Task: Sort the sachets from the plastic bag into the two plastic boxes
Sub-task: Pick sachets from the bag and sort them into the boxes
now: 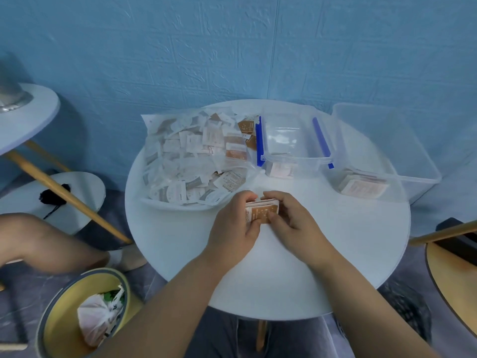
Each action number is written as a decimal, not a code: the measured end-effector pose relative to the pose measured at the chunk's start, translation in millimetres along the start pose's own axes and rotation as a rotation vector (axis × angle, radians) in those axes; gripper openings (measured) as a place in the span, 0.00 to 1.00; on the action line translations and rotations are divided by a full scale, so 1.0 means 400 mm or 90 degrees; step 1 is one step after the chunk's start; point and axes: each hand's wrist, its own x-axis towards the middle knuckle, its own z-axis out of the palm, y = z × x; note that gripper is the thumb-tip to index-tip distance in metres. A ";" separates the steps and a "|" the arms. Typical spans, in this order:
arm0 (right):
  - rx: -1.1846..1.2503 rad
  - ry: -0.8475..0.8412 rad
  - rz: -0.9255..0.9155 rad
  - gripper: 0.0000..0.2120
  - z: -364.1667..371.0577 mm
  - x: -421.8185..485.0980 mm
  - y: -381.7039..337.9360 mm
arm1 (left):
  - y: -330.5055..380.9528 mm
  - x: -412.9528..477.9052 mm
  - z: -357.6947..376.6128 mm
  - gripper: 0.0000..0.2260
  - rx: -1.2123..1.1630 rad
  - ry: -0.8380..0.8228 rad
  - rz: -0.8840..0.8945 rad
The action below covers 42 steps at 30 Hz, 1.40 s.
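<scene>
Head view: both hands, left hand (232, 226) and right hand (291, 218), hold a brown sachet stack (262, 209) in curled fingers (273, 196) over the bench (335, 241).

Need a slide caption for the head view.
Left hand and right hand hold a sachet stack at the white table.

- Gripping a small stack of brown sachets (262, 211) between left hand (232, 224) and right hand (293, 219), over round white table (309, 267).
- Beyond, leftward: plastic bag (185, 156) stuffed with sachets.
- Rightward: blue-clipped box (291, 151), then larger box (382, 130), sachets inside each.
</scene>
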 end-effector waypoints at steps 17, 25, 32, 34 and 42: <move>-0.208 -0.041 -0.101 0.10 -0.033 -0.001 -0.023 | 0.010 -0.006 0.003 0.11 0.101 -0.005 0.012; -0.269 -0.029 -0.071 0.09 -0.244 0.000 -0.092 | 0.145 0.097 0.067 0.13 0.040 -0.028 0.118; -0.218 0.129 0.016 0.13 -0.493 0.054 -0.108 | 0.220 0.246 0.168 0.16 0.056 0.105 0.257; -0.241 0.175 0.050 0.10 -0.538 0.086 -0.076 | 0.213 0.268 0.201 0.16 0.089 0.073 0.272; -0.352 0.065 0.186 0.08 -0.558 0.203 0.019 | 0.196 0.270 0.281 0.16 0.101 0.076 0.283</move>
